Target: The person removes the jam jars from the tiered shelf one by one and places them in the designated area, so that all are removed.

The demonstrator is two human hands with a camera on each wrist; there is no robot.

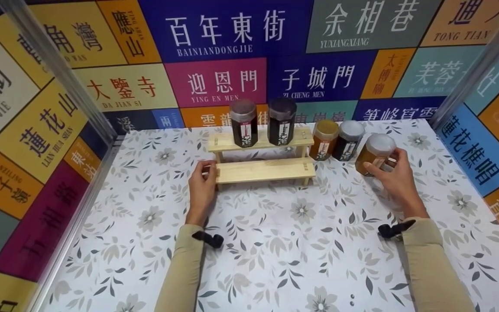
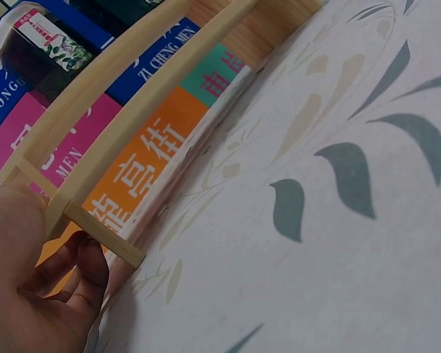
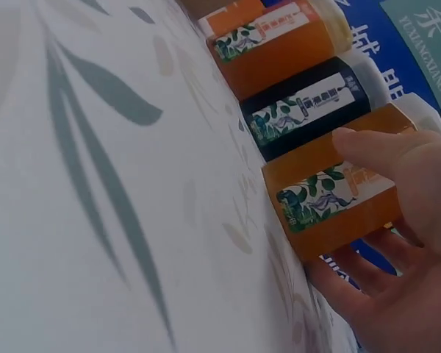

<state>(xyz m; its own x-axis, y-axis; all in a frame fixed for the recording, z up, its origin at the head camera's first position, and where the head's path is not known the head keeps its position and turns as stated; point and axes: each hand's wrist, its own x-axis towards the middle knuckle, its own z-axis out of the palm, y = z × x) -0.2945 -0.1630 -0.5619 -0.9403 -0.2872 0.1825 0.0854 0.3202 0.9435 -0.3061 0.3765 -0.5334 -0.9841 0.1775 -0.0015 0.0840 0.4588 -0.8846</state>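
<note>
In the head view, a two-step wooden rack (image 1: 267, 170) stands at the back middle. My left hand (image 1: 202, 182) grips the left end of its lower step; in the left wrist view the fingers (image 2: 94, 268) curl beside the short leg. With my right hand (image 1: 394, 173) I hold an upright amber jar (image 1: 367, 158) with a whitish lid, thumb across its front. The right wrist view shows this jar's leafy label (image 3: 320, 197), the other fingers behind it. Beside it stand a dark jar (image 1: 348, 141) with a whitish lid and an orange jar (image 1: 324, 141) with a yellow lid.
On the rack's upper step stand a dark red jar (image 1: 244, 125) and a blackish jar (image 1: 281, 123). A floral cloth (image 1: 293, 260) covers the table. Panels with large characters (image 1: 228, 32) wall in the back and sides, with metal posts (image 1: 477, 65) at the corners.
</note>
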